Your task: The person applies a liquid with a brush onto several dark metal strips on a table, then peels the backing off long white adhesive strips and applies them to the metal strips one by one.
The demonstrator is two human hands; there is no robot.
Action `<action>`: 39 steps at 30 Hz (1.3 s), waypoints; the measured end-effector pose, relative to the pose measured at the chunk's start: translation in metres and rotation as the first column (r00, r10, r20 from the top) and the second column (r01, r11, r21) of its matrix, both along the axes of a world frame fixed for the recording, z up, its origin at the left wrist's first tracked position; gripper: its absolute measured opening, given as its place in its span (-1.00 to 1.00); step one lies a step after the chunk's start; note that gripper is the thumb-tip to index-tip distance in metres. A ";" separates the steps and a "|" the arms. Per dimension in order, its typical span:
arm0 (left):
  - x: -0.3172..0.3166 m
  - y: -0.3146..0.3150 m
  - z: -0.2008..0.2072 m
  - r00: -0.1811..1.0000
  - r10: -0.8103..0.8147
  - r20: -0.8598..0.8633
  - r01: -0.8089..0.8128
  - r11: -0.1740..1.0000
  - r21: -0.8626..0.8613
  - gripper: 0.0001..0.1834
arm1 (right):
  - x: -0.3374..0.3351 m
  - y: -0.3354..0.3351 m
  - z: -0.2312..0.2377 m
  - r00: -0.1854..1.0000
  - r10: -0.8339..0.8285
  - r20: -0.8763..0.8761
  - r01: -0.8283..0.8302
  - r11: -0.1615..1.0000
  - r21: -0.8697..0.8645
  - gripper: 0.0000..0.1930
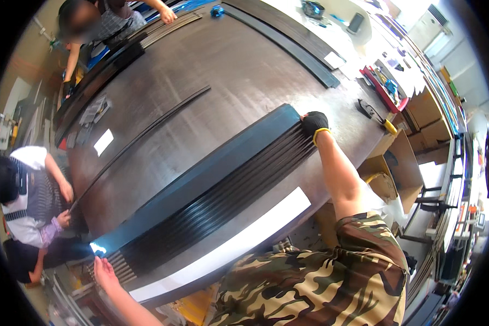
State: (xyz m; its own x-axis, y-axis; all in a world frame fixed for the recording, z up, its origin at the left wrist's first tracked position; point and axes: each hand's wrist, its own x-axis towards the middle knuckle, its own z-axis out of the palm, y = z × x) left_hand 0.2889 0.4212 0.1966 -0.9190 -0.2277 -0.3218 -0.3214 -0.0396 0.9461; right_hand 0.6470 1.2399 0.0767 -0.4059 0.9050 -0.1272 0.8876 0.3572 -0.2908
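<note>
A long, flat, dark blue-grey strip (pixel 201 168) lies slantwise across the table in front of me. Along its near side runs a row of several dark, narrow bars (pixel 212 209), side by side. My right hand (pixel 315 125), in a black glove with a yellow cuff, is closed around the strip's far right end, beside the bar ends. At the opposite end, my bare left hand (pixel 106 271) has its fingers drawn together next to a bright white patch (pixel 98 248). What the left fingers pinch is too small and glary to make out.
A white strip (pixel 228 250) lies along the table's near edge. At left, a person (pixel 32 190) holds a thin dark rod (pixel 146 130); another person (pixel 114 16) works at far left beside dark profiles (pixel 100 79). Dark lengths (pixel 288 46) lie at the back. Cardboard boxes (pixel 399 168) stand right.
</note>
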 end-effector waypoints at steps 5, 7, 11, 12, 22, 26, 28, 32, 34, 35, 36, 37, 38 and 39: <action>0.006 -0.017 -0.007 0.998 0.057 -0.010 -0.057 0.998 -0.016 -0.64 | 0.000 0.009 -0.021 0.884 0.401 0.243 -0.440 0.888 0.136 -0.75; -0.004 -0.005 -0.004 0.999 0.030 -0.020 -0.030 1.000 -0.007 -0.64 | 0.022 0.028 -0.032 0.862 0.483 0.153 -0.503 0.853 0.137 -0.76; -0.040 0.046 -0.039 0.998 0.034 0.055 -0.035 0.999 0.011 -0.73 | 0.113 0.133 -0.121 0.864 0.348 -0.364 -0.305 0.937 0.171 -0.77; -0.026 0.036 -0.034 0.992 0.099 0.080 -0.095 0.994 -0.050 -0.74 | 0.086 0.121 -0.127 0.907 0.286 -0.310 -0.274 0.958 0.083 -0.75; -0.015 -0.007 -0.146 0.980 0.153 -0.130 -0.199 0.831 -0.520 -0.77 | 0.041 0.073 -0.072 0.910 -0.111 -0.400 0.012 0.970 -0.242 -0.77; -0.017 -0.002 -0.172 0.969 0.122 -0.214 -0.238 0.694 -0.680 -0.71 | 0.043 0.070 -0.074 0.867 -0.255 -0.427 0.107 0.935 -0.339 -0.73; -0.017 -0.013 -0.184 0.963 0.109 -0.245 -0.254 0.664 -0.703 -0.71 | 0.042 0.075 -0.076 0.846 -0.282 -0.453 0.085 0.909 -0.408 -0.74; -0.016 -0.017 -0.188 0.963 0.107 -0.246 -0.255 0.652 -0.714 -0.73 | 0.043 0.075 -0.083 0.862 -0.205 -0.463 0.058 0.948 -0.312 -0.75; -0.014 -0.013 -0.185 0.962 0.112 -0.249 -0.262 0.628 -0.733 -0.72 | 0.045 0.079 -0.085 0.896 -0.156 -0.415 0.038 0.959 -0.280 -0.74; -0.014 -0.012 -0.183 0.962 0.105 -0.253 -0.262 0.626 -0.734 -0.72 | 0.046 0.081 -0.086 0.911 -0.132 -0.391 0.026 0.964 -0.265 -0.74; -0.015 -0.009 -0.181 0.961 0.095 -0.259 -0.260 0.628 -0.733 -0.72 | 0.049 0.086 -0.087 0.924 -0.110 -0.367 0.018 0.969 -0.247 -0.74; -0.015 -0.006 -0.180 0.962 0.102 -0.253 -0.260 0.627 -0.734 -0.72 | 0.051 0.090 -0.089 0.909 -0.149 -0.389 0.037 0.959 -0.280 -0.75; -0.015 -0.001 -0.179 0.963 0.109 -0.247 -0.259 0.627 -0.735 -0.73 | 0.054 0.095 -0.091 0.893 -0.188 -0.410 0.056 0.948 -0.313 -0.75; -0.014 -0.003 -0.178 0.962 0.120 -0.244 -0.265 0.620 -0.739 -0.73 | 0.051 0.094 -0.094 0.875 -0.224 -0.429 0.066 0.934 -0.351 -0.76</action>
